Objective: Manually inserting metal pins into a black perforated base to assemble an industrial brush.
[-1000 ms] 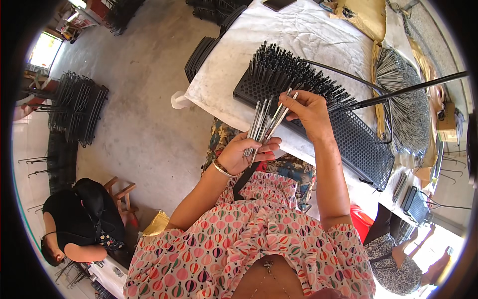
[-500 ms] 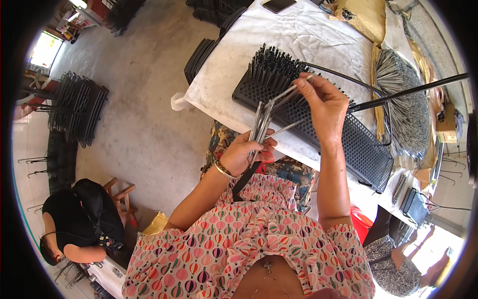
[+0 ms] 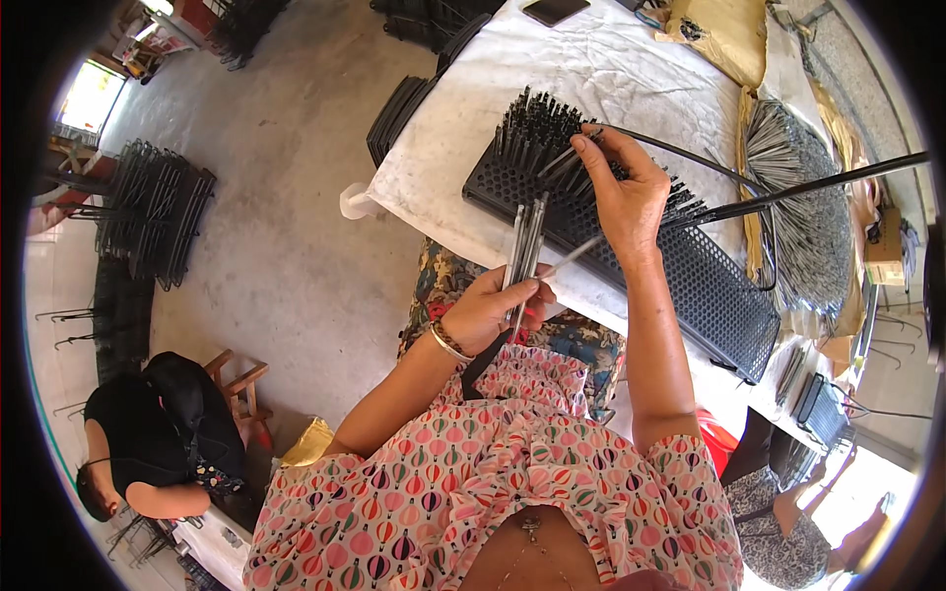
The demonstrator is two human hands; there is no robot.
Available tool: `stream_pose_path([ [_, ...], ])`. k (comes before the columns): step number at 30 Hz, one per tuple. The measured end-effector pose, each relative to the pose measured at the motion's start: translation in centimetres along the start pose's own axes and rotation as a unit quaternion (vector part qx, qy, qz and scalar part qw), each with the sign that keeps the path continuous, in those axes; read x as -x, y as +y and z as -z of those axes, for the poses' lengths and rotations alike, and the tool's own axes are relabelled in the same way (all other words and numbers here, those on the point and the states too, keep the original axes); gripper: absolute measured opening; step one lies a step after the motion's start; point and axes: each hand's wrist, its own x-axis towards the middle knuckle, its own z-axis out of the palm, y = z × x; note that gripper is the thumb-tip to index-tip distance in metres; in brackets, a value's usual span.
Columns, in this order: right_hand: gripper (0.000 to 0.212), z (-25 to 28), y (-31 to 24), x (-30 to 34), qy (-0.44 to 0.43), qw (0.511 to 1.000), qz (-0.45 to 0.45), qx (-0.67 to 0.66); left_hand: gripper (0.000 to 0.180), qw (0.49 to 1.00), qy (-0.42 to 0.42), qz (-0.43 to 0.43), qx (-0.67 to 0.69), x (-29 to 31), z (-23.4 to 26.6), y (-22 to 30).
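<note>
My left hand (image 3: 493, 307) is closed around a bundle of thin grey metal rods (image 3: 528, 241), which points up in front of the table edge. One more rod (image 3: 574, 256) slants out of that hand to the right. Between thumb and fingers, my right hand (image 3: 633, 197) pinches a single rod (image 3: 558, 164), its end pointing down and left over a long black perforated rack (image 3: 734, 307). Many dark, thin rods (image 3: 532, 126) stand upright in the rack's far left part, beside my right fingertips. Whether the pinched rod touches the rack, I cannot tell.
The rack lies on a table with a white cloth (image 3: 631, 74). Long black bars (image 3: 818, 185) cross its right side. Beyond lies a pile of grey rods (image 3: 803, 217) in brown paper. A phone (image 3: 557, 10) lies at the back. One person (image 3: 177, 424) is lower left, another (image 3: 778, 522) lower right.
My right hand has moved left and slightly down from the bundle tips to the upright rods, carrying one rod. The bundle in my left hand now stands more upright.
</note>
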Motion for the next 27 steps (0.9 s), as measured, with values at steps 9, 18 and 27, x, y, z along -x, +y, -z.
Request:
stream_pose_path([
  [9,0.019,-0.8,1.1,0.2,-0.004,0.996,0.065,0.064,0.033,0.998,0.035,0.018,0.052,-0.3,-0.4,-0.2],
  [18,0.028,-0.9,1.0,0.2,-0.043,0.950,0.225,0.212,0.032,1.000,0.006,0.014,0.017,-0.4,0.4,-1.0],
  [27,0.020,-0.5,0.3,-0.3,-0.057,0.907,0.293,0.296,0.034,0.999,0.005,0.044,-0.012,-0.1,-1.0,0.6],
])
